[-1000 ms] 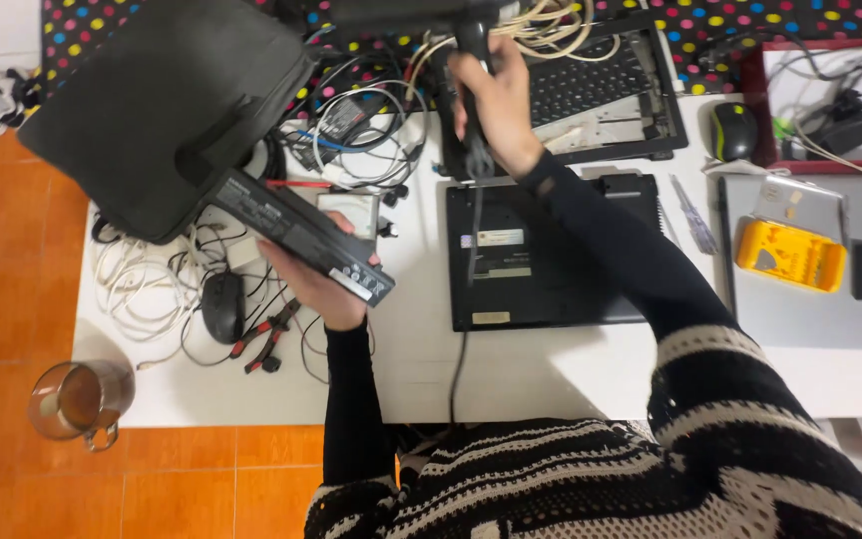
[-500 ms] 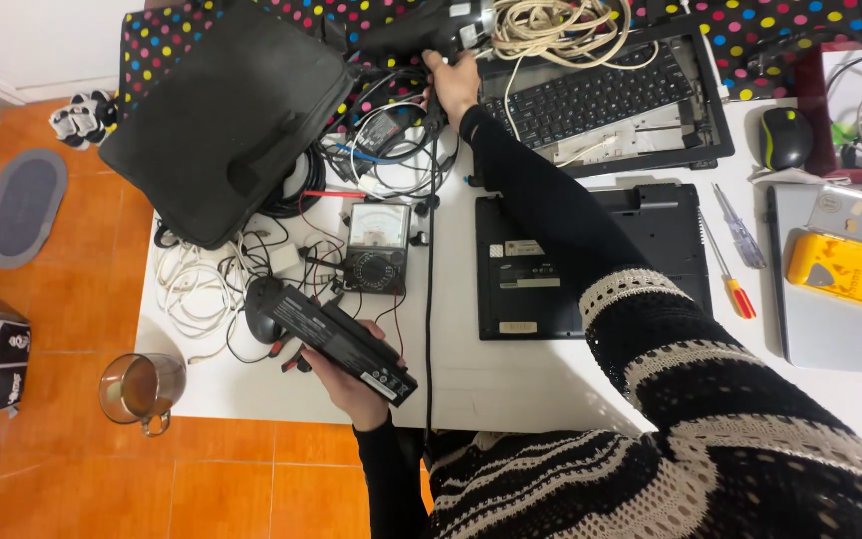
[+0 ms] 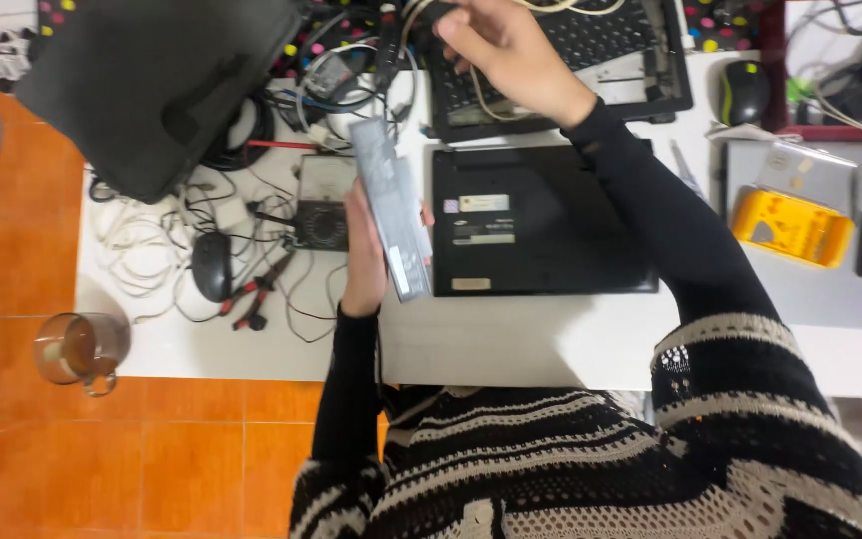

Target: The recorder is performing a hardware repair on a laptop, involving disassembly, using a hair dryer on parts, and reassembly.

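Already lifted clear, long grey battery pack (image 3: 391, 208) gripped by left fingers (image 3: 359, 262); right fingers (image 3: 471, 40) pinching cables (image 3: 481, 95) near table's far edge.

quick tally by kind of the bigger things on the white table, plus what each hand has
Laptop battery, in left hand: 1
Laptop turned underside up: 1
Keyboard part, under right hand: 1
Computer mice: 2
Analogue meter: 1
Yellow meter: 1
Black bag: 1
Glass mug: 1
Total: 9

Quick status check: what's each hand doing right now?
Left hand grips long grey battery pack over white table. Right hand among cables by keyboard. Black laptop untouched.
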